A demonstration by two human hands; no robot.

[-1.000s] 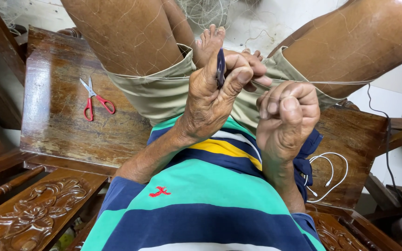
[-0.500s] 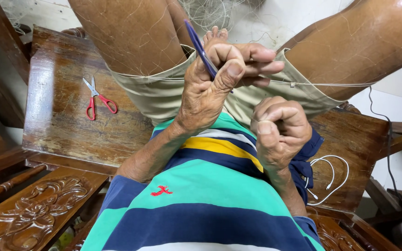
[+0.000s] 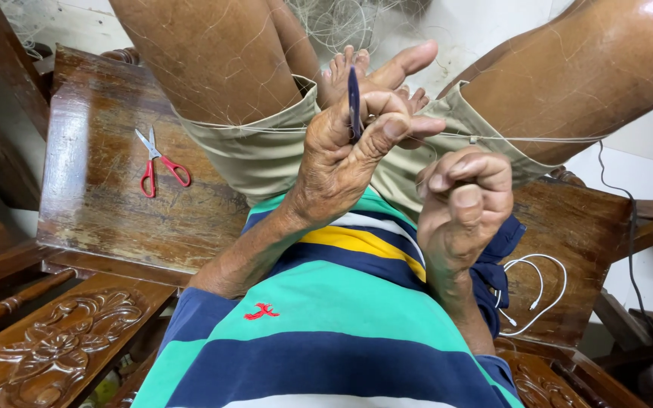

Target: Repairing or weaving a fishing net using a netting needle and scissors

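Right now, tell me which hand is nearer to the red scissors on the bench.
Left. The left hand, gripping a dark blue needle, is raised over the lap just right of the scissors in the picture. The right hand, curled in a fist, sits farther off beyond it.

There is one pair of small red-handled scissors at the left, one thin dark blue stick-shaped tool at the top middle, one white looped cable at the lower right, and two bare hands.

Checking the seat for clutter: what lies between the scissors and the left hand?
In the head view, the left thigh in khaki shorts lies between the scissors and the left hand.
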